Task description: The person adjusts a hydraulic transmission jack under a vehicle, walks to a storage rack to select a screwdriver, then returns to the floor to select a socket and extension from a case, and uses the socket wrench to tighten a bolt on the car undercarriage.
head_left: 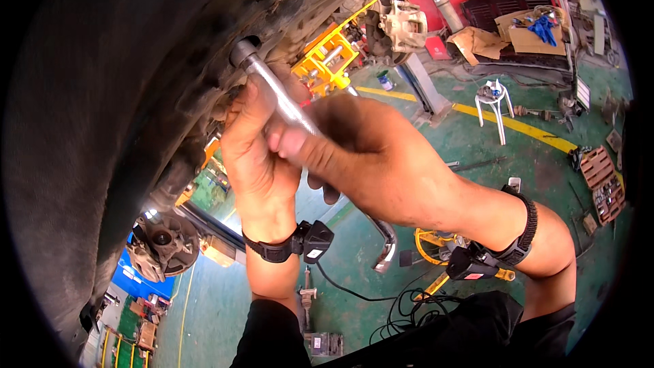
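A shiny socket extension bar [278, 90] slants up to the left, with a socket [243, 52] at its upper end against the dark underside of a vehicle [204, 48]. My left hand [257, 153] is closed on the bar just below the socket, thumb alongside the metal. Lower down, my right hand [378, 157] wraps round the bar, its thumb pointing left and its fingers blurred by motion. What the socket sits on is hidden. A bent chrome piece [386, 249] shows below my right hand; whether it joins the bar I cannot tell.
A brake caliper [407, 25] and a yellow metal frame [330, 58] are beyond my hands. A hub with a brake disc [162, 242] hangs at lower left. On the green floor are a white stool [494, 103], an open socket case [603, 184] and black cables [415, 313].
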`<state>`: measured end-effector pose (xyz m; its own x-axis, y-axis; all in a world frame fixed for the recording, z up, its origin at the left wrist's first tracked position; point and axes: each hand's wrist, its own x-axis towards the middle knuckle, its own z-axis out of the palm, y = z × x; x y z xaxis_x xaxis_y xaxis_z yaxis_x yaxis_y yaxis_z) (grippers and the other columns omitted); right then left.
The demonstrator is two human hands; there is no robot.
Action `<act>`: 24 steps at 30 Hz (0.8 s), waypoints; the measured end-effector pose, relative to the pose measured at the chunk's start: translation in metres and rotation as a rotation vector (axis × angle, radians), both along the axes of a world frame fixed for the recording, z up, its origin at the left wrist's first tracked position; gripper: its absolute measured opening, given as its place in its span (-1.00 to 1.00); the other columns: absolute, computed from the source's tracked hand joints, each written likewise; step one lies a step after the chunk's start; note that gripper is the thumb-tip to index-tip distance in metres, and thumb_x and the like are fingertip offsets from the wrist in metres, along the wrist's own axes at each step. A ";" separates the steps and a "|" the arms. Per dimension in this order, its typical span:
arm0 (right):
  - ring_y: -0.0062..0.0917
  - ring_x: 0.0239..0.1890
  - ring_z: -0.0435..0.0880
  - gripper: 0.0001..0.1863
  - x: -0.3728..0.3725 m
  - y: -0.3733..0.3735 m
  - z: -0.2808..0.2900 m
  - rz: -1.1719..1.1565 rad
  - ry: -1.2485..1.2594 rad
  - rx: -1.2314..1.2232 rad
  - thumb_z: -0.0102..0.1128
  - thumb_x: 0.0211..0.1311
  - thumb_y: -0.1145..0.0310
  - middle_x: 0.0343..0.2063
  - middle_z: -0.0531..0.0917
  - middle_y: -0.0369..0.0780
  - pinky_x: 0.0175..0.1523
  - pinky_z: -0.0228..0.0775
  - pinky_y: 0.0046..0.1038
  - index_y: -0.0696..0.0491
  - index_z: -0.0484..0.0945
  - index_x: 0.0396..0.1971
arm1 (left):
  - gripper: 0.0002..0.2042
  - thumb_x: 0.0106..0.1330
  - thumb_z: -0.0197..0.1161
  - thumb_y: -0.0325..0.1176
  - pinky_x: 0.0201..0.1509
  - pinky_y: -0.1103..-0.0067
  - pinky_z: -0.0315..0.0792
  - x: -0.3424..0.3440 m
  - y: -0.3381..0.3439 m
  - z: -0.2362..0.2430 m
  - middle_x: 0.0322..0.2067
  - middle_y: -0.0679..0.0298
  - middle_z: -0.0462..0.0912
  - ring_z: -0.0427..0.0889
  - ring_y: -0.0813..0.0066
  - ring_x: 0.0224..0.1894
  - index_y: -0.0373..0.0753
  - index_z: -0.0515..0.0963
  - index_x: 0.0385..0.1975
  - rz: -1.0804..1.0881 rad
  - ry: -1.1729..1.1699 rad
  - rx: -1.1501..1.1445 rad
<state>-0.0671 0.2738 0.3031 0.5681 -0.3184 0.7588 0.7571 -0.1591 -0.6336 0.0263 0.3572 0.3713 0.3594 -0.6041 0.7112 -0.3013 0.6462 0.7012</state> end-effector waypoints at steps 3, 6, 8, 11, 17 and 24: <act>-0.70 -0.57 0.49 -0.71 -0.004 -0.003 0.002 -0.087 0.055 -0.048 -0.04 0.39 0.22 -0.53 0.54 -0.30 -0.47 0.36 -0.63 0.17 0.50 -0.28 | -0.68 0.29 0.16 -0.23 -0.64 0.84 0.09 -0.007 -0.005 -0.002 -0.51 0.27 0.53 0.19 0.80 -0.70 -0.44 0.47 -0.21 0.031 0.033 -0.043; -0.70 -0.57 0.49 -0.70 -0.007 -0.002 0.001 0.077 0.011 0.033 0.04 0.35 0.21 -0.54 0.54 -0.30 -0.48 0.36 -0.63 0.19 0.50 -0.27 | -0.66 0.29 0.15 -0.21 -0.63 0.83 0.14 -0.011 0.001 0.003 -0.46 0.21 0.56 0.23 0.78 -0.70 -0.44 0.47 -0.21 -0.066 0.031 0.028; -0.69 -0.57 0.50 -0.69 -0.008 -0.001 0.001 0.176 -0.022 0.079 0.08 0.33 0.21 -0.55 0.54 -0.29 -0.48 0.36 -0.63 0.21 0.50 -0.27 | -0.65 0.29 0.15 -0.19 -0.63 0.82 0.17 -0.007 0.008 0.007 -0.43 0.18 0.57 0.26 0.77 -0.69 -0.43 0.47 -0.20 -0.162 0.022 0.084; -0.69 -0.57 0.50 -0.69 -0.011 0.000 0.005 0.145 0.003 0.045 0.05 0.34 0.22 -0.54 0.55 -0.29 -0.48 0.36 -0.62 0.22 0.50 -0.29 | -0.64 0.30 0.15 -0.17 -0.63 0.82 0.20 -0.003 0.008 0.005 -0.40 0.16 0.58 0.31 0.76 -0.67 -0.40 0.47 -0.17 -0.042 0.064 0.034; -0.69 -0.58 0.49 -0.66 -0.014 -0.007 0.010 0.021 0.093 -0.009 -0.08 0.40 0.21 -0.50 0.57 -0.28 -0.45 0.37 -0.62 0.20 0.52 -0.30 | -0.62 0.30 0.15 -0.15 -0.66 0.79 0.19 -0.012 -0.003 0.002 -0.38 0.18 0.57 0.29 0.74 -0.68 -0.39 0.44 -0.12 0.055 0.019 0.002; -0.45 -0.52 0.61 -0.73 -0.017 -0.002 0.014 0.161 0.028 0.109 0.04 0.29 0.29 -0.63 0.59 -0.11 -0.36 0.41 -0.42 0.21 0.56 -0.43 | -0.64 0.34 0.11 -0.26 -0.60 0.72 0.44 0.013 0.009 0.009 -0.28 -0.02 0.60 0.60 0.33 -0.49 -0.49 0.40 -0.08 -0.456 0.139 0.098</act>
<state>-0.0836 0.2719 0.3176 0.6388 -0.3013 0.7079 0.7491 0.0336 -0.6616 0.0392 0.3662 0.3804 0.1304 -0.7837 0.6073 0.0981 0.6197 0.7787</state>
